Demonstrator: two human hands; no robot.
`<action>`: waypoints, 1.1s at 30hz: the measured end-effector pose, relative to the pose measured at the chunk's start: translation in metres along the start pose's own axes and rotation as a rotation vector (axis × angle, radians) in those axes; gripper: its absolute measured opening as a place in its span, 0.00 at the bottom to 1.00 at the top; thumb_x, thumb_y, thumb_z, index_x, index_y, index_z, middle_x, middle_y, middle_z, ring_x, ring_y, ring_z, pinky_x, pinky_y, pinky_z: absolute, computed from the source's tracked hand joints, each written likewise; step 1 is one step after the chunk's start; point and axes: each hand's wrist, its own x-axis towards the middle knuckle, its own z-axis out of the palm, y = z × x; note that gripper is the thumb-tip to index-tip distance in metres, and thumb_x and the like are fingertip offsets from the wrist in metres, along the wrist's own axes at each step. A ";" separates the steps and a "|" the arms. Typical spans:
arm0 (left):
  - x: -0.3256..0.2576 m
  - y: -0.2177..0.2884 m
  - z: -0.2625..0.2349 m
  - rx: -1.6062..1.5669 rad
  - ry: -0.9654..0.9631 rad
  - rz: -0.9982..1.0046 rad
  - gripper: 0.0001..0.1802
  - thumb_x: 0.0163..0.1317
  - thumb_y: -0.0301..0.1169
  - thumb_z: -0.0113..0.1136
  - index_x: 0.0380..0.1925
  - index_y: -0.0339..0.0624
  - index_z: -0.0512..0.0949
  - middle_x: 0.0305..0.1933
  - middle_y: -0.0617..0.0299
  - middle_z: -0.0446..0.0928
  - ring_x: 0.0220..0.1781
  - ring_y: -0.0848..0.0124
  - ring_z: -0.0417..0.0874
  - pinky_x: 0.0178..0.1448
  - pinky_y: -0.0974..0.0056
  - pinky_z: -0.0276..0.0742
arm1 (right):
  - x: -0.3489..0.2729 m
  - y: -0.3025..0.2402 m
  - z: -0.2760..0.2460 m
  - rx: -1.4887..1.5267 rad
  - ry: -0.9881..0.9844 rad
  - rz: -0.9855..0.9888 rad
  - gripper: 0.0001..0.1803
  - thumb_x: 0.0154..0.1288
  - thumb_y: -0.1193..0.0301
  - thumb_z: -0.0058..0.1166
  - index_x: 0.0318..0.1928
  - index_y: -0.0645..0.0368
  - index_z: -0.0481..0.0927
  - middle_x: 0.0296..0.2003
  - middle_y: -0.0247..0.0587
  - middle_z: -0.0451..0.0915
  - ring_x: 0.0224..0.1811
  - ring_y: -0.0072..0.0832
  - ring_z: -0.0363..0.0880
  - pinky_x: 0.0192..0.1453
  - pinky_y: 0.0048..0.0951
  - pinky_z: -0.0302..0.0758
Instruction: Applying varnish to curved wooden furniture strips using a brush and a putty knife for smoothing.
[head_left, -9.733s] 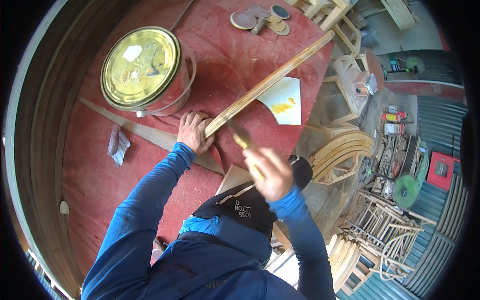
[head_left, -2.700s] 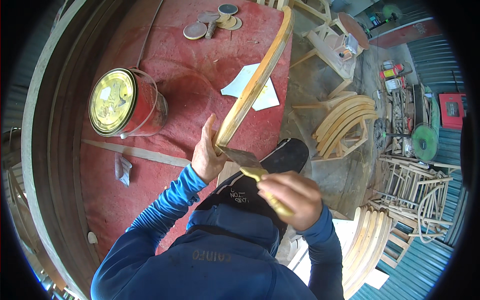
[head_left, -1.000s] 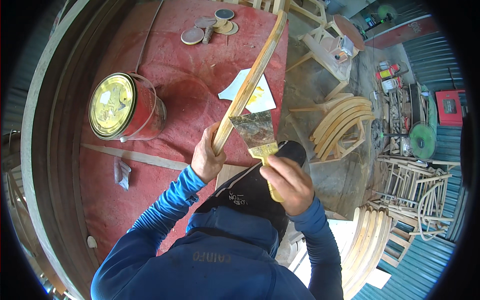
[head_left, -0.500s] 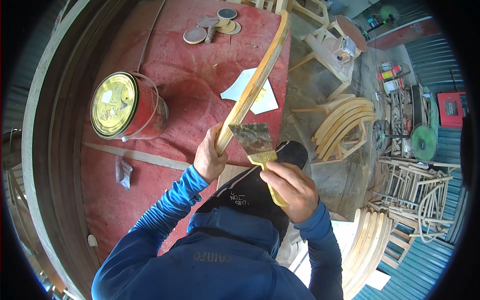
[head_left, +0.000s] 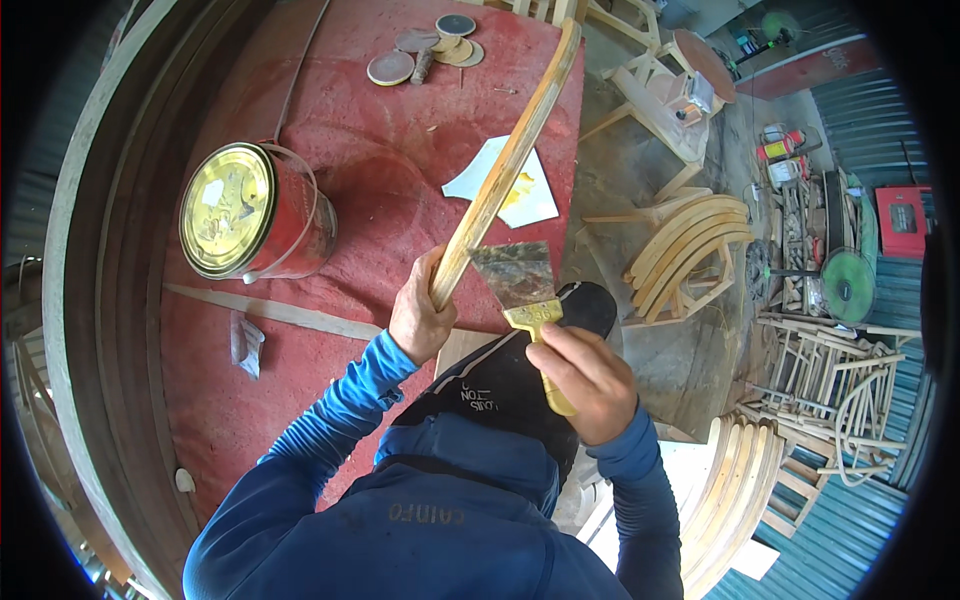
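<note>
The right hand (head_left: 588, 382) is nearest, its fingers closed around the yellow handle of a putty knife (head_left: 528, 300). The handle runs up out of the fist, and the wide, stained blade spreads just beyond the fingertips, its left edge close against the curved wooden slat (head_left: 507, 165); whether blade and wood actually touch cannot be told.

The left hand (head_left: 420, 312) sits beside it, a little further out, fingers wrapped tight around the lower end of that slat. From this grip the slat rises at a slant, away from the fingers and to their right, its far tip reaching the back edge of the red table (head_left: 350, 170).

Just past the blade, under the slat, a white sheet of paper (head_left: 530, 195) lies flat on the table with a yellow smear on it. Well to the left of the left fingers stands a red paint tin (head_left: 250, 212) with a gold lid, upright. Below it a thin flat wood strip (head_left: 270, 312) lies across the table, running toward the left wrist.

Far beyond the fingers, near the table's back edge, lie several round sanding discs (head_left: 420, 50), some overlapping. Off to the right of the right hand, on the floor, bent wooden chair parts (head_left: 685, 245) are stacked.
</note>
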 end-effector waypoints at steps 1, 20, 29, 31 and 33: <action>0.000 0.001 0.000 -0.005 -0.008 0.002 0.39 0.51 0.15 0.56 0.68 0.39 0.64 0.51 0.38 0.78 0.52 0.43 0.83 0.58 0.53 0.79 | 0.004 0.000 -0.004 0.046 0.046 0.013 0.17 0.60 0.76 0.60 0.51 0.62 0.86 0.55 0.50 0.81 0.51 0.44 0.84 0.53 0.38 0.84; 0.003 0.001 0.006 0.016 0.032 0.054 0.37 0.55 0.16 0.56 0.69 0.38 0.66 0.49 0.45 0.79 0.48 0.59 0.83 0.55 0.61 0.78 | 0.008 -0.006 0.000 -0.031 -0.024 -0.031 0.19 0.61 0.75 0.59 0.54 0.63 0.83 0.54 0.50 0.81 0.53 0.44 0.83 0.57 0.38 0.83; 0.000 -0.005 0.005 0.055 0.014 0.055 0.37 0.55 0.16 0.56 0.69 0.36 0.66 0.51 0.44 0.79 0.51 0.58 0.83 0.57 0.61 0.78 | 0.023 0.008 -0.007 0.048 0.156 0.110 0.21 0.56 0.80 0.65 0.53 0.60 0.85 0.52 0.48 0.83 0.50 0.44 0.84 0.55 0.38 0.84; 0.001 -0.012 0.007 0.048 0.029 0.080 0.37 0.55 0.16 0.56 0.69 0.36 0.66 0.51 0.45 0.80 0.51 0.58 0.84 0.56 0.60 0.78 | 0.018 0.012 0.002 0.033 0.086 0.059 0.20 0.56 0.80 0.65 0.52 0.60 0.85 0.52 0.48 0.83 0.51 0.44 0.84 0.55 0.38 0.84; 0.003 -0.019 0.007 0.064 0.083 0.172 0.36 0.55 0.17 0.56 0.69 0.36 0.66 0.49 0.46 0.80 0.48 0.59 0.83 0.54 0.61 0.78 | 0.013 0.015 0.003 0.073 0.007 0.028 0.20 0.55 0.80 0.65 0.51 0.59 0.86 0.52 0.47 0.84 0.50 0.42 0.85 0.54 0.36 0.84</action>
